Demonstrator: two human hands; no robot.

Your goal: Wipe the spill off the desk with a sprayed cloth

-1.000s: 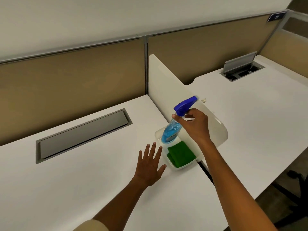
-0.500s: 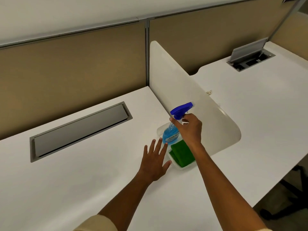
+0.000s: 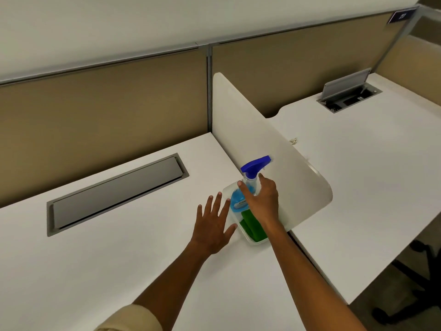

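A spray bottle (image 3: 239,201) with blue liquid and a blue trigger head stands upright in a clear plastic tray (image 3: 254,242) on the white desk (image 3: 119,271), beside the divider. A folded green cloth (image 3: 253,229) lies in the same tray, in front of the bottle. My right hand (image 3: 263,201) hovers at the bottle's neck, thumb and fingers spread apart and loose around it. My left hand (image 3: 213,225) rests flat on the desk just left of the tray, fingers splayed. I see no spill on the desk.
A white rounded divider panel (image 3: 274,163) stands right behind the tray. A shut grey cable hatch (image 3: 117,192) is set into the desk at left. The neighbouring desk (image 3: 370,175) has an open hatch (image 3: 348,94). A chair base (image 3: 417,283) shows at lower right.
My right hand lowered the spray bottle into the tray and loosened its grip, fingers now spread. My left hand stayed flat on the desk beside the tray.
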